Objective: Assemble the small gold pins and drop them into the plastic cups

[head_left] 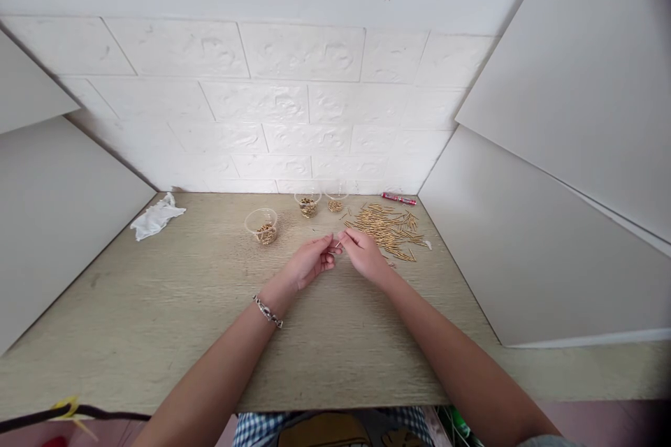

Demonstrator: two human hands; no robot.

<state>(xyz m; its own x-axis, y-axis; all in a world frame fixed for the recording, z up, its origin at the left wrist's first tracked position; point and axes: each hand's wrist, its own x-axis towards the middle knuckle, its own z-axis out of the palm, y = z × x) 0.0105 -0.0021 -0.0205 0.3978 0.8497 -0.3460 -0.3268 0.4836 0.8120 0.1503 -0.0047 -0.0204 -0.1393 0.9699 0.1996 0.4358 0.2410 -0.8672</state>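
My left hand [313, 262], with a bracelet on its wrist, and my right hand [363, 251] meet over the middle of the table. A small thin metal piece [338, 244] shows between their fingertips; both hands are closed in a pinch around it. Just beyond and to the right of my right hand lies a spread pile of gold-coloured pins [380, 223]. Beyond my left hand stand three clear cups holding small gold-coloured parts: one at the left [266, 232], one in the middle [308, 207] and one at the right [335, 204].
A crumpled white cloth [157, 216] lies at the table's back left. A red tube-like packet [399, 199] rests near the back right corner. White panels flank the wooden table [210, 293], with a white brick-patterned wall behind. A dark cable [105, 413] crosses the front left.
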